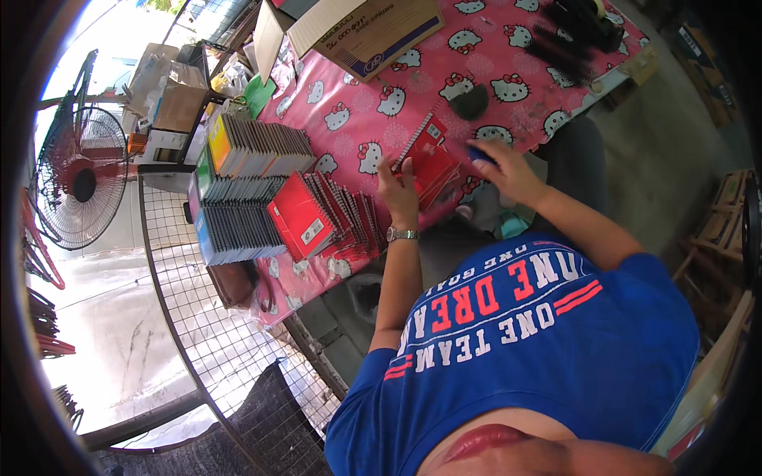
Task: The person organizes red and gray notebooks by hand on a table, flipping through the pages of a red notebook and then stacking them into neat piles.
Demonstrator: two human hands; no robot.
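1. The two hands are apart from each other, with the red notebooks [435, 168] between them on the table.
2. The left hand [397, 186], a metal watch [403, 235] at its wrist, is at the near left edge of these notebooks; whether its fingers grip them or only rest there, I cannot tell.
3. The right hand [508, 168] has its fingers closed around a small dark blue item [481, 154], just right of the notebooks.
4. Just beyond the right hand, a dark rounded object [469, 103] lies on the pink patterned tablecloth [341, 143].
5. Left of the left hand, a leaning pile of red spiral notebooks [305, 218] fans out; farther left, tight rows of yellow notebooks [258, 147], green notebooks [238, 187] and blue notebooks [238, 232] stand beside it.
6. Well beyond the hands, a cardboard box [373, 40] sits on the table with a flap folded out; its contents are too cut off to tell.
7. Beyond and to the right of the right hand, black bristly-looking pieces [563, 44] lie in a blurred heap.
8. Far left of the hands, past the notebook rows, are another cardboard box [181, 97], its contents unclear, and a standing fan [82, 181].
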